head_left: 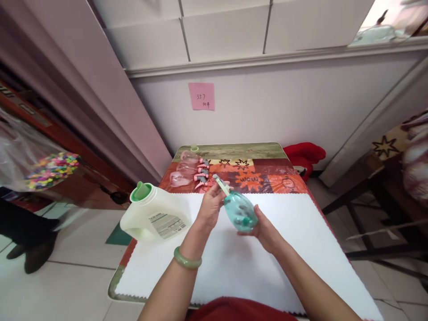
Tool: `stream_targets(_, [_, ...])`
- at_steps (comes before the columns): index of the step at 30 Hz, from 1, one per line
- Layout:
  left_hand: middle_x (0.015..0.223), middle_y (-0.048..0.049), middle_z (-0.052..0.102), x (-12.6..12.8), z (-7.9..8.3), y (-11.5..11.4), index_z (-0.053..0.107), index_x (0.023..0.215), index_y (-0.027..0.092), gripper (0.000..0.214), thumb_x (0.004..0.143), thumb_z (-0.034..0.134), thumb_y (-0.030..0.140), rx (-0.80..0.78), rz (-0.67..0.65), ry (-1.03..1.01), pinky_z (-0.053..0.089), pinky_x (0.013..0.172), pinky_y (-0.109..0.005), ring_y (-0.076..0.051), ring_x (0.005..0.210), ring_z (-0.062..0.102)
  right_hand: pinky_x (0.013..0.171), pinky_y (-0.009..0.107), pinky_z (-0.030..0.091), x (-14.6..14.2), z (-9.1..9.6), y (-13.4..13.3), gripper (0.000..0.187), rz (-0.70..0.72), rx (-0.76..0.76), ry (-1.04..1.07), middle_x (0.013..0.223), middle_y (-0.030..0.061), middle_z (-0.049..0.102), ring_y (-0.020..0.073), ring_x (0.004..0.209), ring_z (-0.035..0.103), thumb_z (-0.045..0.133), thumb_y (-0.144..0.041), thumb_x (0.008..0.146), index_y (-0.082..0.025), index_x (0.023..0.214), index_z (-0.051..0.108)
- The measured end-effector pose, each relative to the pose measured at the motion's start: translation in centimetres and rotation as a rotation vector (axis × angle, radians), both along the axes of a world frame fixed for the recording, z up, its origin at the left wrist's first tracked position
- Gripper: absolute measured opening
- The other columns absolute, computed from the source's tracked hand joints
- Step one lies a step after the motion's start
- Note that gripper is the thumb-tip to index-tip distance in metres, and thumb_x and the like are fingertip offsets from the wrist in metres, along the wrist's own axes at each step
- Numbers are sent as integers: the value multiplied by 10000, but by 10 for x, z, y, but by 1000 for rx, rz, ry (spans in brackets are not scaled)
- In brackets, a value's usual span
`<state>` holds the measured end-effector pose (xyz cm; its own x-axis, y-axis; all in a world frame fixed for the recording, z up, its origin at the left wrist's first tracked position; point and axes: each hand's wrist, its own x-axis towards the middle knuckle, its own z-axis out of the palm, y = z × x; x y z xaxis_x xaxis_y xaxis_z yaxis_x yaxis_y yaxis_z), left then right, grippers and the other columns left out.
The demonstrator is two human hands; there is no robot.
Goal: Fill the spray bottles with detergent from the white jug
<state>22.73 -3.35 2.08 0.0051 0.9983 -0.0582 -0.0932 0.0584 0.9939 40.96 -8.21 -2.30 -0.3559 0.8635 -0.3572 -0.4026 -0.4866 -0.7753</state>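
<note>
My right hand [265,231] cups the bottom of a teal see-through spray bottle [239,211], held tilted over a white cloth [234,263]. My left hand [211,206], with a green bangle on the wrist, is closed on the bottle's neck and pale green spray head [221,184]. A white jug with a green cap [154,214] lies at the table's left edge, close to my left forearm.
Three clear spray bottles with pink and grey triggers [190,171] lie in a row on the patterned tablecloth at the far left. A small green cap [194,148] sits at the far edge. A pink note [201,96] hangs on the wall. A red object [304,156] lies right of the table.
</note>
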Motion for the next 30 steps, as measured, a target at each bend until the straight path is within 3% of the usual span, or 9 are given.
stream_targets(3, [1046,-83,738,2,-13,-8,631,1119,206,401,811,691,456,-52,-23,-255,504,897,-362,-214,973,688,675,326,605,-2,-8,-5,794,156,-280,341,1103,134,733,238,879,738,458,-818,841,-164,1267,605])
stream_targets(5, [1025,-85,743,1,-14,-10,650,1085,202,379,800,717,442,-87,-77,-380,504,919,-393,-238,999,690,608,258,589,-4,-16,-9,820,208,-366,486,1008,114,754,194,765,744,500,-823,817,-146,1272,584])
stream_targets(10, [1088,-115,731,1,-8,-13,670,1150,175,390,810,725,358,-152,-247,-575,502,934,-447,-301,1078,671,677,372,622,-14,-26,-17,1139,448,-274,709,1152,204,718,283,911,741,445,-974,642,-93,1361,508])
stream_targets(13, [1063,-107,725,2,-8,-13,679,1132,168,359,840,703,375,-186,-351,-744,491,960,-461,-296,1071,669,593,269,583,-20,-28,-20,1126,494,-234,747,1181,200,711,257,914,733,536,-954,602,-122,1361,517])
stream_targets(15, [1014,-100,721,3,-8,-13,689,1094,155,380,823,727,419,-190,-346,-771,484,981,-467,-289,1047,672,543,207,533,-21,-30,-21,1106,498,-244,710,1152,193,721,235,877,733,597,-928,589,-127,1349,535])
stream_targets(20, [851,-56,690,4,-9,-12,696,983,162,365,763,791,437,-203,-210,-645,518,904,-409,-245,922,689,587,227,511,-17,-29,-24,963,325,-186,411,1080,160,723,225,841,716,670,-859,617,-135,1249,616])
stream_targets(24, [772,-43,692,10,-18,-8,688,890,155,337,691,850,374,-210,-52,-519,518,752,-318,-190,773,680,706,320,531,-20,-23,-25,741,54,105,-115,1090,101,706,235,882,668,790,-651,660,-195,1219,619])
stream_targets(27, [733,-27,689,16,-26,-5,673,837,160,353,675,854,415,-199,87,-410,492,688,-280,-150,686,650,831,391,515,-23,-22,-23,806,-157,290,-630,1113,68,701,282,973,643,886,-524,554,-231,1245,591])
stream_targets(30, [781,-33,701,21,-28,-5,672,879,162,397,656,864,428,-183,119,-310,487,694,-275,-148,709,649,849,408,519,-24,-30,-22,773,-188,304,-742,1103,60,711,291,971,658,854,-535,587,-232,1246,586])
